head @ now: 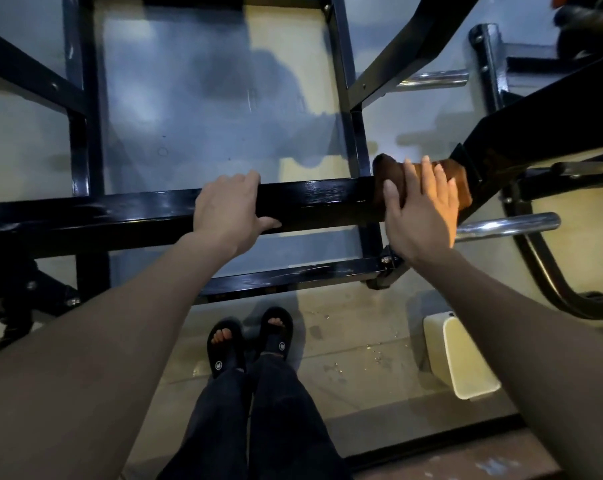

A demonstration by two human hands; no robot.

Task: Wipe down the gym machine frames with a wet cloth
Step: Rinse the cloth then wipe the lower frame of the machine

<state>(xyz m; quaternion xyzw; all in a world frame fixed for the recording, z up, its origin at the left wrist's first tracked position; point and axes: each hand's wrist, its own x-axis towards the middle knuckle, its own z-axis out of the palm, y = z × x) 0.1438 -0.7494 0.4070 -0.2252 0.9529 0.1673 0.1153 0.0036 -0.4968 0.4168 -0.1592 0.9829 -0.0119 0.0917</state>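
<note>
Right hand (423,216) presses flat, fingers straight, on brown cloth (390,178) draped over the bar's (313,206) right end. Left hand (229,211) grips the bar mid-length, fingers curled over its far edge.

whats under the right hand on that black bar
A brown cloth lies draped over the black bar, pressed flat by the right hand. The part of the bar beneath the cloth is covered, so its surface cannot be seen.

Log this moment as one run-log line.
step: wiping | right hand presses brown cloth on black steel frame bar | left hand grips bar
</note>
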